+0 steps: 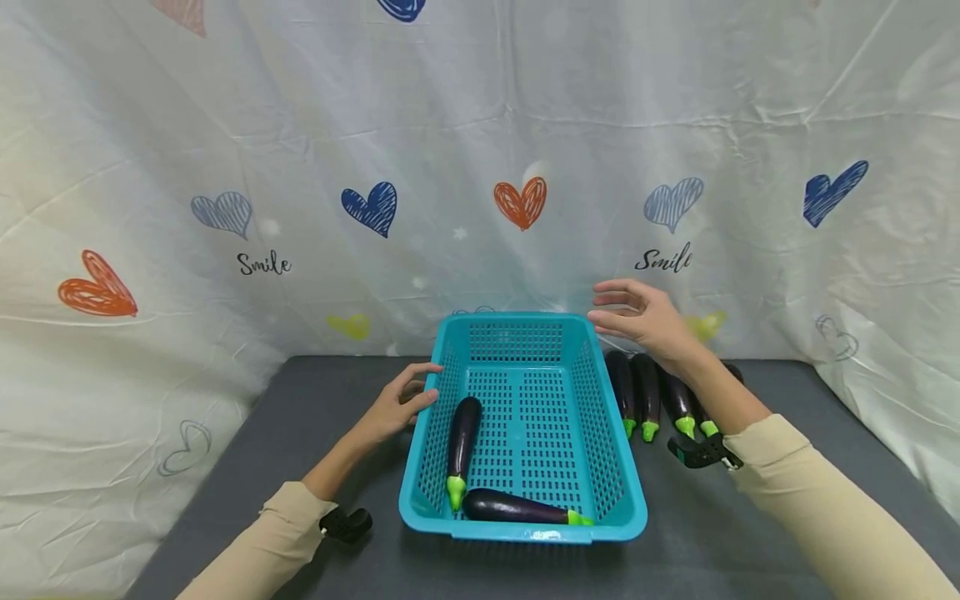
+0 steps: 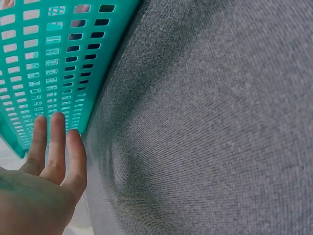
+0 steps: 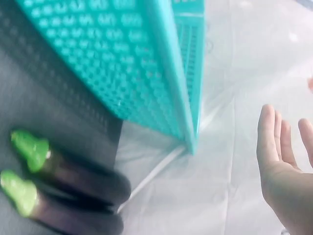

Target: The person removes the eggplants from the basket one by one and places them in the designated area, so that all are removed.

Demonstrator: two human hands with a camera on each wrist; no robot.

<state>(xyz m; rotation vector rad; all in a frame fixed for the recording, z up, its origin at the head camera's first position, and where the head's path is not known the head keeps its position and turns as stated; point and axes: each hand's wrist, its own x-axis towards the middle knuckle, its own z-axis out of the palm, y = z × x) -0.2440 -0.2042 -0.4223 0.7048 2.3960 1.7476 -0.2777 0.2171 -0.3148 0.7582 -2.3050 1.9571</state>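
Head view: turquoise perforated plastic basket point(image 1: 547, 425) between the left hand point(image 1: 397, 404) and the right hand point(image 1: 648, 321), with one eggplant point(image 1: 462, 442) lengthwise along the left wall and a second eggplant point(image 1: 513, 507) crosswise at the near end. Left fingers relaxed at the left rim, holding nothing; contact hard to tell. Right fingers loosely extended by the far right corner, gripping nothing. Outside, just right of the basket, a row of eggplants point(image 1: 647, 392), partly covered by the right forearm point(image 1: 723, 392), hence no sure count. Underneath, a dark grey tabletop point(image 1: 750, 508); behind, a white curtain point(image 1: 442, 150) printed with hearts and "Smile".

Left wrist view: three straight fingers before the slotted basket wall, other digits out of sight; basket cut off, woven grey cloth alongside.

Right wrist view: right hand cut off at the frame edge, apart from the rim; two green-capped eggplants at lower left, blurred.
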